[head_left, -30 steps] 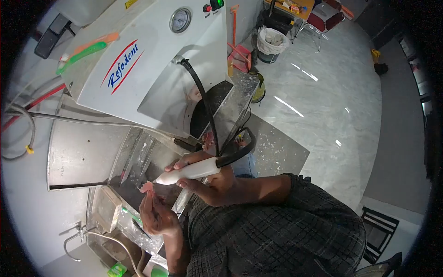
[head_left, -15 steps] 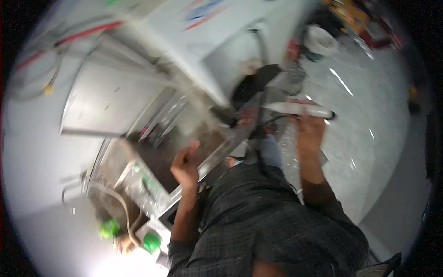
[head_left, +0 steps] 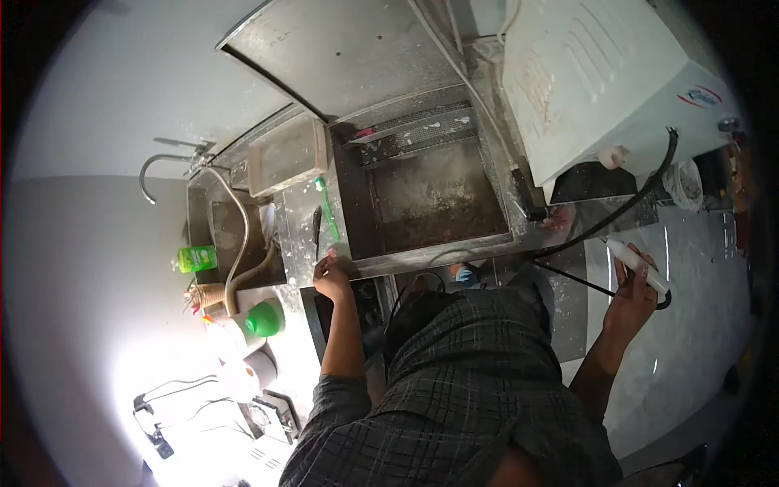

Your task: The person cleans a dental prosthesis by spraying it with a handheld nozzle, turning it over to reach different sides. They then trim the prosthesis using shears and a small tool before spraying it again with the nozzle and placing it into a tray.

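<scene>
My right hand point(head_left: 634, 296) is closed around a white pen-like handpiece point(head_left: 641, 268) with a thin tip at its upper left and a black cable at its lower end. My left hand point(head_left: 331, 280) is at the front edge of the metal counter, its fingers pinched around a small pink piece point(head_left: 332, 254). Just above that hand lie a black-handled tool point(head_left: 316, 227) and a green toothbrush point(head_left: 328, 213). To their right is a recessed, dusty metal basin point(head_left: 430, 199).
A white machine point(head_left: 600, 89) stands at upper right. The sink point(head_left: 235, 219), with a curved tap point(head_left: 148, 174) and hose, is at left. A green bottle point(head_left: 196, 259) and a green bowl point(head_left: 262, 320) are near it. A black cable point(head_left: 625, 207) hangs at right.
The view has turned, bringing the basin and sink into clear sight. The handpiece remains in my right hand and now slants down to the right. My left hand is now at the counter's edge.
</scene>
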A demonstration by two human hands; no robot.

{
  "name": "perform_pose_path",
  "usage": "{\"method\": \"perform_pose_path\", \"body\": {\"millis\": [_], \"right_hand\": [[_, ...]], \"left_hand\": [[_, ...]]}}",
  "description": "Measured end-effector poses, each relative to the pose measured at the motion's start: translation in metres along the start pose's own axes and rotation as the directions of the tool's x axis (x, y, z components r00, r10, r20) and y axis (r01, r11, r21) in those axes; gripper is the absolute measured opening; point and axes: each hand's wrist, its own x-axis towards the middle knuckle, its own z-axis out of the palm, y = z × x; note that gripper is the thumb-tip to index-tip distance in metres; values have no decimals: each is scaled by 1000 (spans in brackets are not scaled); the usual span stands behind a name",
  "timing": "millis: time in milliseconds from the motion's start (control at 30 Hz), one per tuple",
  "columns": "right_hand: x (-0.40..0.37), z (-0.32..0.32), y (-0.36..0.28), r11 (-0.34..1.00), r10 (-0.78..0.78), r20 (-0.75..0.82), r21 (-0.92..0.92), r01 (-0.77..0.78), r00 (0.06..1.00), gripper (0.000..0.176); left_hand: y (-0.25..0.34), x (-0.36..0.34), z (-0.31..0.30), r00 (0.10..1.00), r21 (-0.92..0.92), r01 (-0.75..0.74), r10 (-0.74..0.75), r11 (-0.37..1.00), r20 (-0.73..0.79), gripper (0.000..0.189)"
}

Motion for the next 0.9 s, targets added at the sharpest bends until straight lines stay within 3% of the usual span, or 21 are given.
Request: {"method": "perform_pose_path", "body": {"millis": [67,200,300,367,400,433,467,533,600,667,767,800,833,867,900], "right_hand": [[2,8,-2,1000,-6,29,-3,7,1000,31],[10,16,-2,1000,3,56,-4,-3,998,33],[11,24,-5,1000,19,111,11,-21,994,34],[10,27,-5,1000,7,125,13,-9,992,34],[10,29,-6,1000,9,136,8,-10,991,35],[8,30,-7,1000,4,136,7,-5,991,35],[4,33,-8,1000,14,134,5,-15,991,34],[3,35,-6,1000,23,123,5,-24,992,33],[-2,28,-1,998,65,68,-15,-65,996,30],[-8,26,-3,991,68,-7,-117,-68,998,28],[-9,11,-5,999,47,-54,0,-47,997,25],[-8,4,-7,998,38,-51,58,-35,998,23],[-5,1,-10,997,46,-106,62,-39,993,20],[-2,-4,-14,999,30,-145,43,-24,989,20],[-1,-8,-17,998,23,-135,59,-15,991,18]], "left_hand": [[-11,5,-1,1000,-38,17,-17,999,3,24],[41,36,3,976,74,-182,190,980,-110,23],[78,111,28,948,-159,-311,296,937,-115,22],[100,154,47,990,-153,-137,140,979,10,32],[109,161,53,990,-161,-136,139,978,10,32],[117,166,58,990,-244,100,-72,964,122,35],[121,168,60,931,-294,335,-267,895,249,39],[110,157,60,942,-181,281,-235,942,241,40],[91,120,62,974,-114,-31,55,993,220,38],[101,56,57,943,-243,-156,218,957,252,36],[161,-36,47,672,-324,-212,378,922,636,29],[171,-61,53,544,-391,-247,461,887,701,26],[169,-85,65,404,-506,-184,534,843,743,21],[184,-106,71,364,-518,-173,543,838,757,21],[204,-125,73,201,-539,-299,604,788,772,22]]}}
